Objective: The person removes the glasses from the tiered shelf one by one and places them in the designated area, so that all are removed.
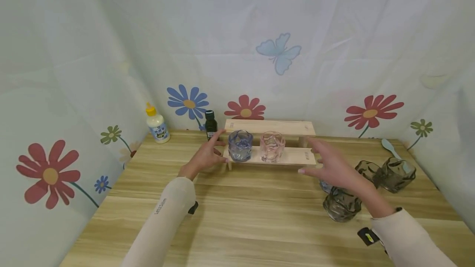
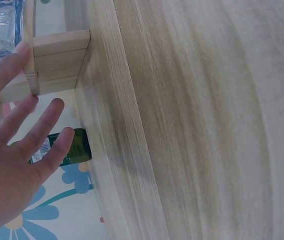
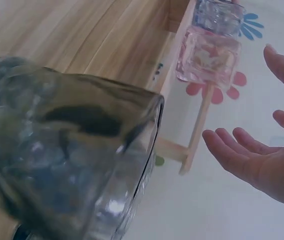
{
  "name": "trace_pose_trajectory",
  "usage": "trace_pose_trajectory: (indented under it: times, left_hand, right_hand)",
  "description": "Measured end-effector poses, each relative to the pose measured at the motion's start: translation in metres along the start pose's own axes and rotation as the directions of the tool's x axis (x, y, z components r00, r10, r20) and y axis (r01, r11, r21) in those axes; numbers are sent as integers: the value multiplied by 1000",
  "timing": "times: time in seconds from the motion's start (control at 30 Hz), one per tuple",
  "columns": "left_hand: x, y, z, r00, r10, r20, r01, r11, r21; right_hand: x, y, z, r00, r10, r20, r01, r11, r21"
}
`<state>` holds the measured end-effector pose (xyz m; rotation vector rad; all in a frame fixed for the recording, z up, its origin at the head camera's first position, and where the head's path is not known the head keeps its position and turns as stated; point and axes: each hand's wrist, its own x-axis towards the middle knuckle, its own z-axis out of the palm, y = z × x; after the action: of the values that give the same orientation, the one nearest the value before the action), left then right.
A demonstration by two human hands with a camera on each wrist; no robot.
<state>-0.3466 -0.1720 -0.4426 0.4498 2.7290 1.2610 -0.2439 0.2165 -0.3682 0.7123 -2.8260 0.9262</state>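
A two-step wooden shelf [image 1: 293, 156] stands toward the back of the table. On its lower step sit a blue glass [image 1: 240, 146] and, to its right, a pink glass [image 1: 272, 147]. My left hand [image 1: 205, 155] is at the shelf's left end, thumb tip right at the lower board beside the blue glass, the other fingers extended and spread. At the opposite end my right hand [image 1: 335, 166] hovers with fingers and thumb apart, holding nothing. In the right wrist view, a gap shows between this hand [image 3: 267, 155] and the shelf.
Several smoky grey glasses [image 1: 341, 205] cluster under and beside the right forearm, with a blue glass partly hidden among them. A pale blue spoon [image 1: 390, 148] lies behind them. At the back left stand a yellow-capped bottle [image 1: 158, 129] and a dark green bottle [image 1: 210, 125].
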Motion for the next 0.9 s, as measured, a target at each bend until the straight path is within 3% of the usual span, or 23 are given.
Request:
trace_pose_trajectory:
  times: [0.27,0.5,0.9]
  left_hand:
    - [2,-3,1,1000,0,-6,0,1000,1]
    - [2,-3,1,1000,-4,-10,4,1000,-1]
    - [-1,-1,1,1000,5,-12,-5,1000,2]
  right_hand:
    - [51,1,24,995,-21,100,8,991,131]
    - [78,-6,39,995,-59,79,55,997,62]
    - [102,-4,58,988,58,144,-76,989,126]
